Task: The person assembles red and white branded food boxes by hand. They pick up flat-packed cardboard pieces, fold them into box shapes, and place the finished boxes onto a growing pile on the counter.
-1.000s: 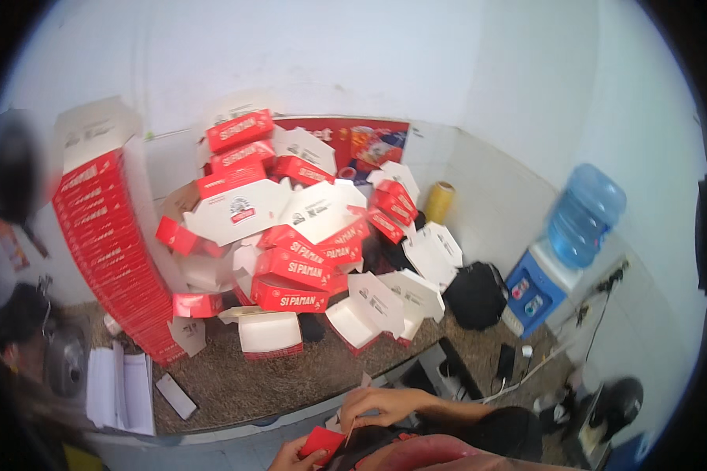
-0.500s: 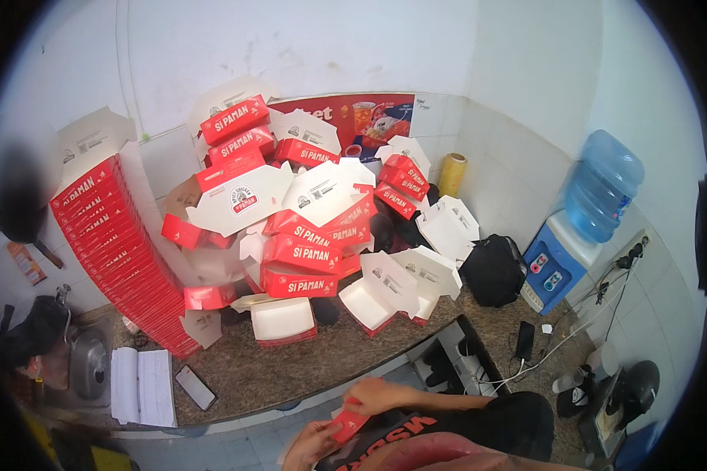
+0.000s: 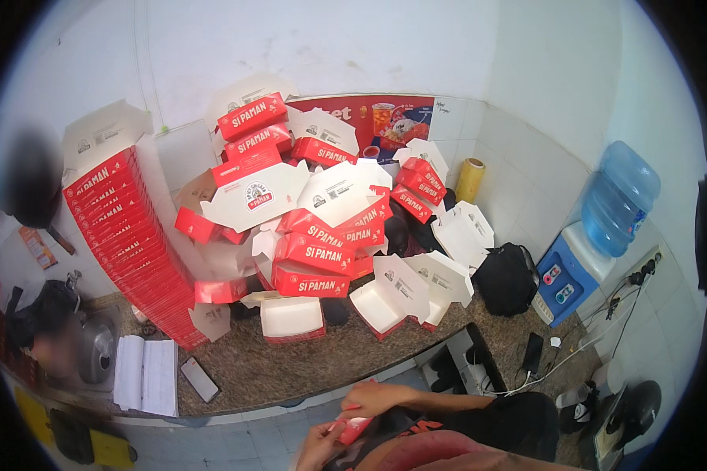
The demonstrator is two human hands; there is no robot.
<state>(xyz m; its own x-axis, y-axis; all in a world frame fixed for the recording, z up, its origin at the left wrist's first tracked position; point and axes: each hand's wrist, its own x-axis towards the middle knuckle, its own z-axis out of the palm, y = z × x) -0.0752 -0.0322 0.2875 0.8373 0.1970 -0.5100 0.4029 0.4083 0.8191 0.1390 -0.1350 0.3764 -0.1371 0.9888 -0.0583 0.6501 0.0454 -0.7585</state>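
Hands folding a red carton at the lower centre.
Left hand (image 3: 318, 446) and right hand (image 3: 375, 396) both grip the flat carton (image 3: 352, 429); finished boxes (image 3: 310, 255) crowd the surface (image 3: 291, 365) above.

- Left hand (image 3: 319, 444): bare, no glove, ring or watch to be seen; only the hand and a short stretch of wrist show above the lower edge.
- Right hand (image 3: 377, 397): bare likewise, fingers uncovered.
- Right forearm (image 3: 456, 403): bare from the wrist along its whole visible length; no cuff or sleeve shows on it.
- Garment, upper part (image 3: 518, 420): dark, near black, with soft folds.
- Garment, lower part (image 3: 440, 454): red, rounded, at the lower edge, with small orange marks on the dark cloth just above; details too blurred to tell.
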